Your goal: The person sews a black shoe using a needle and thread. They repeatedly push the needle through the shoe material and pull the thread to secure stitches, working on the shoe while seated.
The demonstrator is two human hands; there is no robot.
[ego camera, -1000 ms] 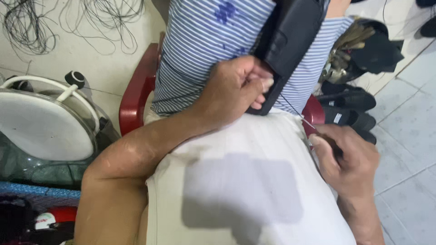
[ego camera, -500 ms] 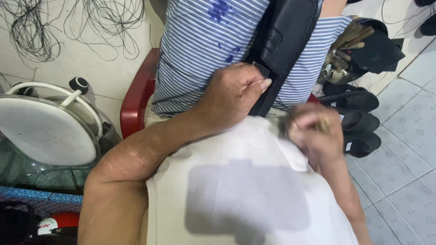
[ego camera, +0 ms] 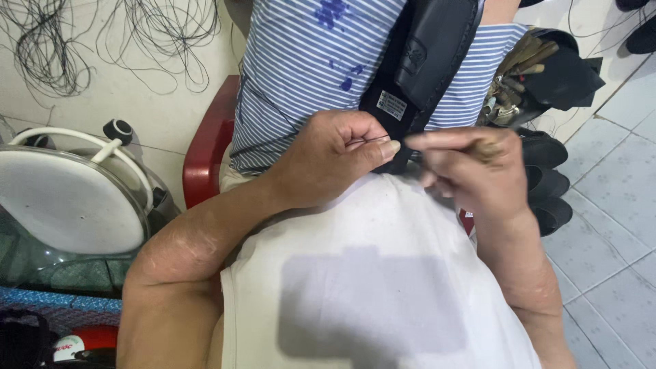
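Both hands are now brought together at the lower end of the black leather piece (ego camera: 429, 51), where half a second ago the right hand (ego camera: 478, 174) was set lower and curled over the white cloth (ego camera: 369, 287) on the lap. It has been raised and turned, so that its thumb and forefinger are pinched together just beside the left thumb. What is pinched there is too small to tell. A thin thread (ego camera: 365, 141) is seen held across the left hand (ego camera: 335, 160), whose grip is clamped on the lower edge of the black leather piece; from this it is judged that a stitch is being drawn or set.

The leather piece is held slanted upward from the left hand, in front of a blue-and-white striped shirt (ego camera: 301, 75) worn by a person seated in a red chair (ego camera: 208, 140). It looks long, dark and padded, with a smooth sheen, and a small pale label is fixed near its lower end.
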